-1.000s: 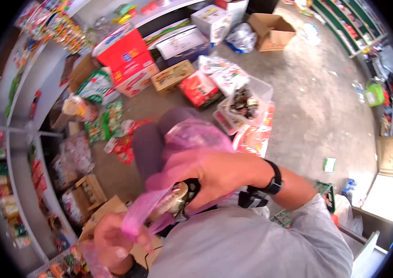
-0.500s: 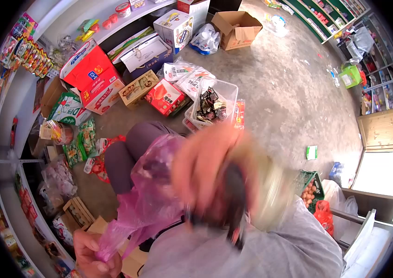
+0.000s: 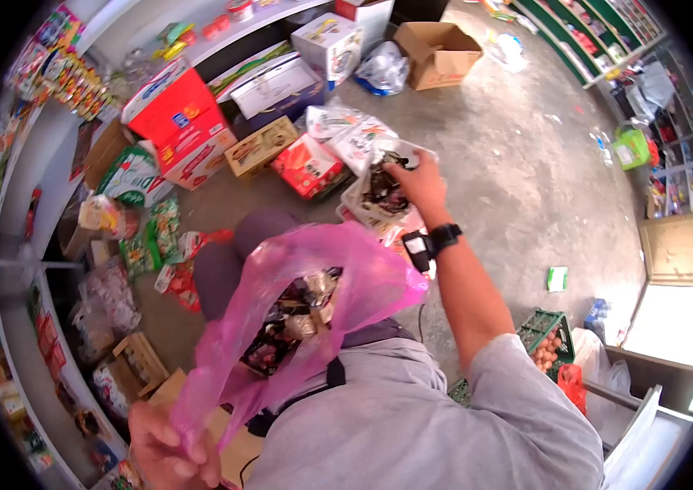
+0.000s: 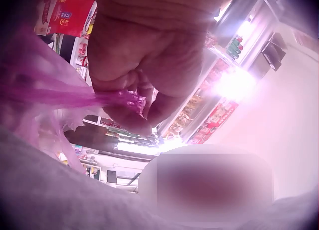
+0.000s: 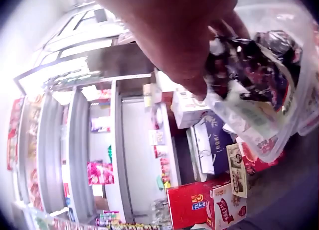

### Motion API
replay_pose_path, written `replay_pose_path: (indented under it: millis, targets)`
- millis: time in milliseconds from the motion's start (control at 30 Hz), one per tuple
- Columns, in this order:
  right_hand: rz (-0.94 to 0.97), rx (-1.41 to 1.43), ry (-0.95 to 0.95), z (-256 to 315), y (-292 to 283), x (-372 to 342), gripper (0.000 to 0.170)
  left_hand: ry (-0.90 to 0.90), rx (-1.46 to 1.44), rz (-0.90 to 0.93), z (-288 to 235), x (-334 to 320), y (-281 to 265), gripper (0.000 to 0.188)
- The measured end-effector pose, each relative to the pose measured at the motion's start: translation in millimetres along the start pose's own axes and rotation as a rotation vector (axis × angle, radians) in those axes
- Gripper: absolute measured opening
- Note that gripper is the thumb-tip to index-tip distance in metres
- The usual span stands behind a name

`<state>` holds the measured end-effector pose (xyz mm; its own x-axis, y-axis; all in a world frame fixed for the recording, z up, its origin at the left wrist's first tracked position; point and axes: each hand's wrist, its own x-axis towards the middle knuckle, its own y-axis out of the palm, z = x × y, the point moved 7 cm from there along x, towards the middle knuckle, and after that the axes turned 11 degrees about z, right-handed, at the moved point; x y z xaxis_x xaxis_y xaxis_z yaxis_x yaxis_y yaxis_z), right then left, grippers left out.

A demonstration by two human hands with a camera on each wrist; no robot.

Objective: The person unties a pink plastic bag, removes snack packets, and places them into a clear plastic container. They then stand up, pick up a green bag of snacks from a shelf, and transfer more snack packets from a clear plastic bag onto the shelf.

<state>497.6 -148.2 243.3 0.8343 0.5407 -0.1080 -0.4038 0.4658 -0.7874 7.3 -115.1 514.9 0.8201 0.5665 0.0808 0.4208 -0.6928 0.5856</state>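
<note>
My left hand (image 3: 173, 445) pinches a gathered edge of a translucent pink plastic bag (image 3: 379, 265) at the lower left of the head view. The bag gapes over my lap, with dark and gold wrapped packets (image 3: 306, 314) inside it. In the left wrist view, its twisted end (image 4: 132, 100) pokes out between thumb and fingers. My right hand (image 3: 422, 186) reaches into a clear plastic tub (image 5: 286, 145) on the floor ahead. Its fingers are among dark shiny wrapped packets (image 5: 254, 70); the fingertips are partly hidden, so I cannot tell whether they grip one.
Beyond my knees stand a red carton (image 3: 179, 122), a tan box (image 3: 261, 147) and a red-and-white box (image 3: 307, 167). Shelves (image 3: 16, 245) line the left side. A green crate (image 3: 542, 327) stands at right, and an open cardboard box (image 3: 438, 53) at the back.
My right hand was at the pink bag, then swept past it in a blur, and is now out at the tub. The bag's mouth has spread wider. My left hand still holds the bag.
</note>
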Motion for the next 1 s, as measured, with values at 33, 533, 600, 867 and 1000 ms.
replay_pose_path:
  millis: [33,533,600,867,1000]
  targets:
    - [-0.016,0.010,-0.108,8,-6,-1,0.069,0.012,-0.024,-0.056,2,-7,-8,0.035]
    - [0.892,-0.323,-1.016,225,25,-264,0.031,0.053,-0.135,0.197,-1,-13,3,0.042]
    - [0.912,-0.338,-0.924,213,23,-264,0.033,0.046,-0.136,0.186,-1,-15,1,0.042]
    - [0.524,-0.122,-1.222,200,-13,-280,0.025,0.030,-0.121,0.119,1,-20,-4,0.040]
    - [0.713,-0.076,-1.187,184,3,-265,0.025,0.075,-0.166,0.018,4,-18,-1,0.036]
